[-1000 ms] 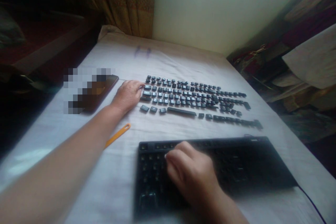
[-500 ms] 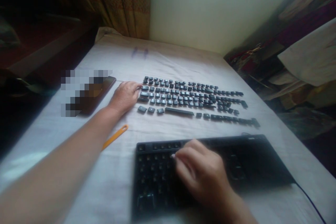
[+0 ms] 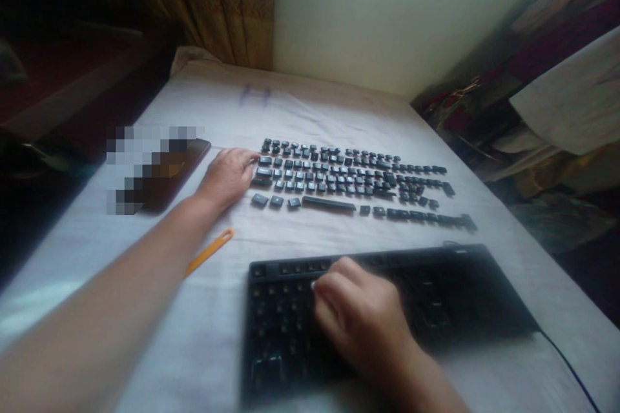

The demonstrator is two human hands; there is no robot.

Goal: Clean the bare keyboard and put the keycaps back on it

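Note:
On the sheet, my left hand rests with its fingers stretched out, holding nothing I can see. Its fingertips are at the left end of several rows of loose black keycaps, beside the wider ones. A long spacebar lies in the nearest row. Closer to me is a black keyboard base with its key sockets bare. My right hand is closed over its left half, fingers pinched together. A tiny white bit shows at the fingertips, too small to name.
An orange plastic handle lies partly hidden by my left forearm. A dark phone, partly pixelated, is left of my hand. The base's cable runs off at lower right. A white sheet covers the surface up to the wall.
My right hand has shifted slightly left over the keyboard base, still pinched. My left hand stays by the keycaps. The whole view has moved a little.

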